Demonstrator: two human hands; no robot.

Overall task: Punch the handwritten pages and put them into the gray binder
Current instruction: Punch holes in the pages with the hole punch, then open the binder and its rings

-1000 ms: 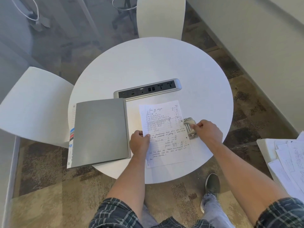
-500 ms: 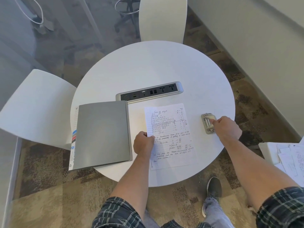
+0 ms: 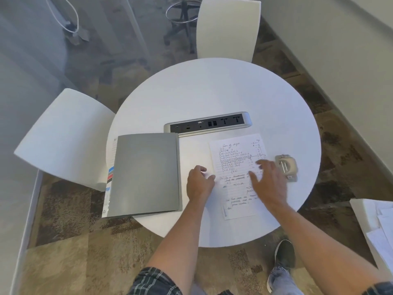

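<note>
Right hand (image 3: 268,182), fingers spread and holding nothing, is leaving the small grey metal hole punch (image 3: 286,166) for the handwritten lined white page (image 3: 237,165), which the left hand (image 3: 200,182) is pinching at its edge, so punching looks finished.

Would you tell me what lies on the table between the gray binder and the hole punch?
In the head view, the handwritten page lies between the gray binder and the hole punch, with the left hand at its left edge and the right hand over it.

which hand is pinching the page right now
The left hand: it pinches the left edge of the handwritten page. The right hand hovers spread over it, gripping nothing.
</note>
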